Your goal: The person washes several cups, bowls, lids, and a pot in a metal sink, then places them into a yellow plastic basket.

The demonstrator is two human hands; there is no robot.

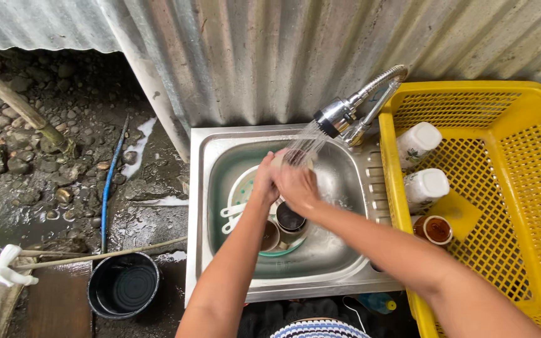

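**Cup rinsed under running tap, both hands on it**

Pale cup (297, 156) sits over the steel sink (345, 263), right under the spray from the tap head (332, 117). Right hand (295, 184) wraps it from 6 o'clock, fingers curled tight round the wall. Left hand (265, 178) presses on at 9 o'clock; fingers closed, tips hidden behind the cup, can't tell exact grip. Below the hands, approx 6 o'clock: stacked plates (240, 188) w/ white spoons (231, 213) & dark cups (289, 219). At 3 o'clock, yellow basket (533, 156) w/ two white bottles (418, 143). At 8 o'clock, black bucket (123, 285) on wet ground
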